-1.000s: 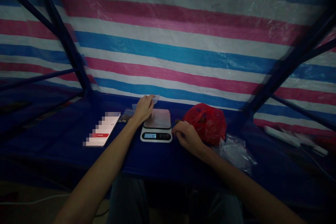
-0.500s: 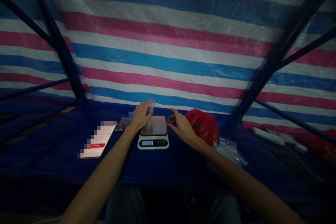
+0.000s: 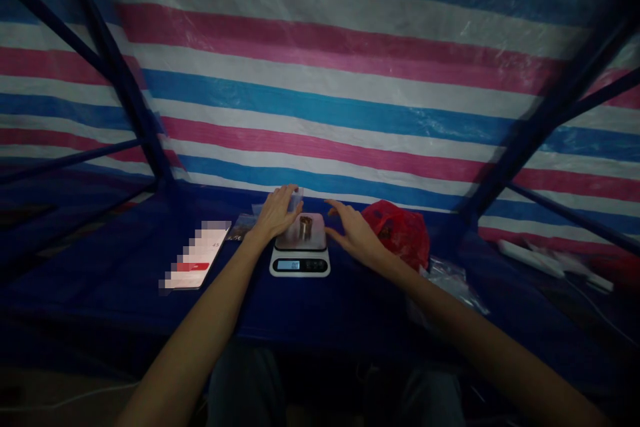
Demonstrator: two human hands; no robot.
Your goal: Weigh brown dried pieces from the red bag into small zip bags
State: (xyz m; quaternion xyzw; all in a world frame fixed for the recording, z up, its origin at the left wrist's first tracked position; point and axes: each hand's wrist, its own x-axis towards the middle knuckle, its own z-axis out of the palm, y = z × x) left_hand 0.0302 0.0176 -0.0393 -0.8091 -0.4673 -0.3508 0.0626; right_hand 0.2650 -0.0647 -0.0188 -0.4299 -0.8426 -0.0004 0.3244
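A small cup [image 3: 305, 229] with brown contents at its top stands upright on the metal plate of a white digital scale [image 3: 300, 267]. The scale's lit display seems to show zero. At the plate's left edge, my left hand [image 3: 277, 215] holds a small clear plastic bag [image 3: 299, 199] between thumb and fingers. My right hand [image 3: 354, 232] hovers just right of the plate, thumb and fingers apart, with nothing in it. Behind that hand sits a red plastic bag [image 3: 400, 233]; brown bits show at its opening.
A phone [image 3: 200, 263] with a lit, partly blurred screen lies left of the scale. Near it is a clear packet [image 3: 243, 227] with dark contents. Clear bags [image 3: 450, 280] lie at right on the blue table [image 3: 300, 313]. Striped sheeting [image 3: 325, 100] and blue frame bars rise behind.
The small cup has gone from my right hand onto the scale plate, and that hand has opened away from it. My left hand keeps the clear bag. The view has shifted slightly.
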